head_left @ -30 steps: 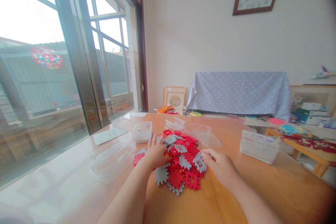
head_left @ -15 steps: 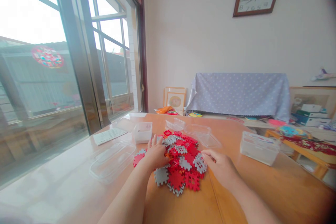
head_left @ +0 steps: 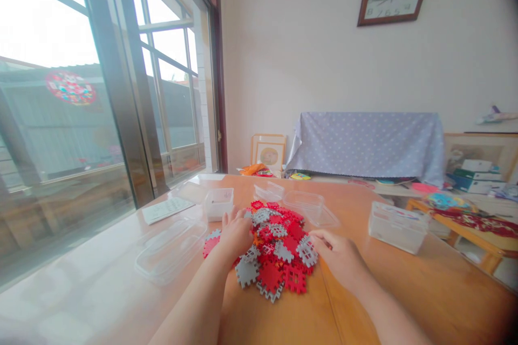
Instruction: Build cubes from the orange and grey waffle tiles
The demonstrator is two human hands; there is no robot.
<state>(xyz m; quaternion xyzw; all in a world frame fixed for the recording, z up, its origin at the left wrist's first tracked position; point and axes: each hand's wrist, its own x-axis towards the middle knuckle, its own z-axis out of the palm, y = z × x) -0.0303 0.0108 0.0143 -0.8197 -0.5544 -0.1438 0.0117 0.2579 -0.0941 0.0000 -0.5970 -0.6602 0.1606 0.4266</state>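
Observation:
A heap of red and grey toothed plastic building tiles (head_left: 271, 275) lies in the middle of the table, with a little orange showing among them. My left hand (head_left: 237, 233) rests over the heap's left side, palm down and fingers a little apart; its thumb is hidden. On the right side, my right hand (head_left: 338, 253) has its thumb and forefinger closed at the edge of a grey window-shaped tile (head_left: 307, 251). That tile leans on the heap. Plain grey tiles (head_left: 246, 272) and a red window-shaped tile (head_left: 295, 278) lie at the near edge.
Left of the heap are a clear lid (head_left: 172, 253), a small clear box (head_left: 219, 204) and a printed sheet (head_left: 168, 210). Behind it lies another clear container (head_left: 303, 206). A lidded plastic box (head_left: 399, 226) stands to the right on the wooden table (head_left: 283, 323).
My left hand has shifted slightly up and left, its thumb drawing in and uncovering grey and orange tiles. My right hand stays at the same grey tile.

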